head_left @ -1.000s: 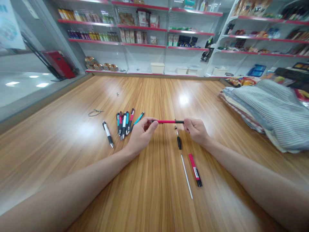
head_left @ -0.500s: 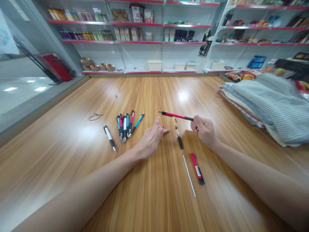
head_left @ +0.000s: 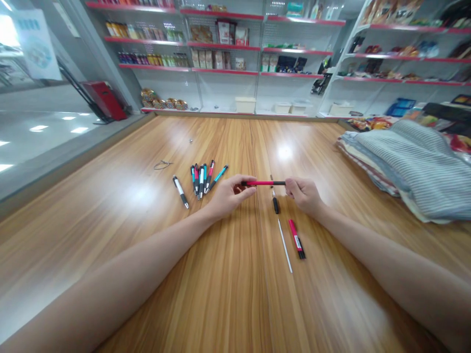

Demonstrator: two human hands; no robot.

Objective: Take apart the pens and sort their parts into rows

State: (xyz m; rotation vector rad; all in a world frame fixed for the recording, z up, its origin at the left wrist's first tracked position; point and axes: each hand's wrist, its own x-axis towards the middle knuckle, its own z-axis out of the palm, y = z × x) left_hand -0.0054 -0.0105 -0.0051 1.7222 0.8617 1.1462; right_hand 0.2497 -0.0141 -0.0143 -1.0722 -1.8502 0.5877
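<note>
A pink pen with a black grip [head_left: 265,183] is held level above the table. My right hand [head_left: 304,195] is closed on its black grip end. At the other end, my left hand [head_left: 228,197] curls its fingers and thumb around the black tip. Below the pen lie a black pen grip with a metal tip [head_left: 275,203], a thin white refill [head_left: 284,246] and a pink pen barrel with a black clip [head_left: 296,239]. A small dark spring-like piece [head_left: 271,180] is partly hidden behind the held pen.
Several pens [head_left: 201,181] lie bunched left of my left hand, with a white pen [head_left: 180,192] apart. A looped cord [head_left: 162,165] and a tiny shiny piece [head_left: 190,141] lie farther back. Folded striped cloth [head_left: 415,157] is piled at right. Stocked shelves [head_left: 224,72] stand beyond the wooden table [head_left: 217,294].
My left hand has risen from the tabletop to the pen's left end and curled around it. The pen has gone from slanted to level. The view has shifted.
</note>
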